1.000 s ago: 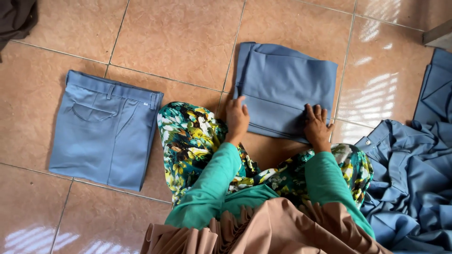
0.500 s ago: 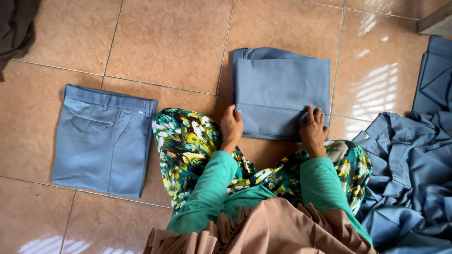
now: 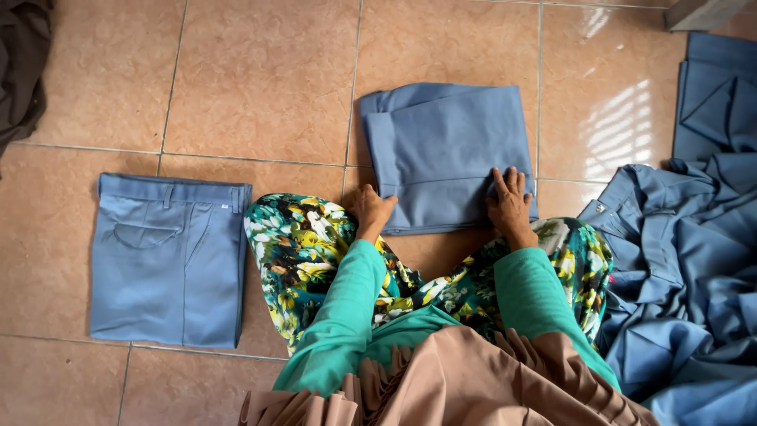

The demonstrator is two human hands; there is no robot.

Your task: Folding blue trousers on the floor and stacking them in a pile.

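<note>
1. Nearest you, your tan pleated garment (image 3: 465, 379) and green sleeves (image 3: 347, 308) are filling the 6 o'clock edge; your knees are wearing a floral fabric (image 3: 303, 252) in green, yellow and black, soft and draping.

2. Your left hand (image 3: 372, 210) is resting curled at the near left corner of the folded blue garment (image 3: 449, 154), fingers drawn together on the cloth edge; I cannot tell whether it is pinching the fold or only pressing it. Your right hand (image 3: 509, 205) is lying flat, fingers apart, pressing the near right corner and clamping nothing.

3. The folded blue garment is lying on the tiled floor (image 3: 260, 79) at 12 o'clock, just beyond your knees. It is a matte woven twill, light and limp, judged to be sagging if lifted by one corner. You are best taking it at both near corners or sliding flat palms beneath the fold. The layers are likely slipping on each other.

4. At 9 o'clock, a second folded pair of trousers (image 3: 165, 260) is lying flat, waistband, belt loops and curved pocket seam showing, well apart from your hands.

5. At 3 o'clock, a heap of unfolded blue garments (image 3: 686, 276) is lying crumpled, touching your right knee.

6. At 10 o'clock, dark cloth (image 3: 20, 71) is showing at the frame edge. The tiles are glossy and mottled tan, with sunlight reflecting at 1 o'clock.
</note>
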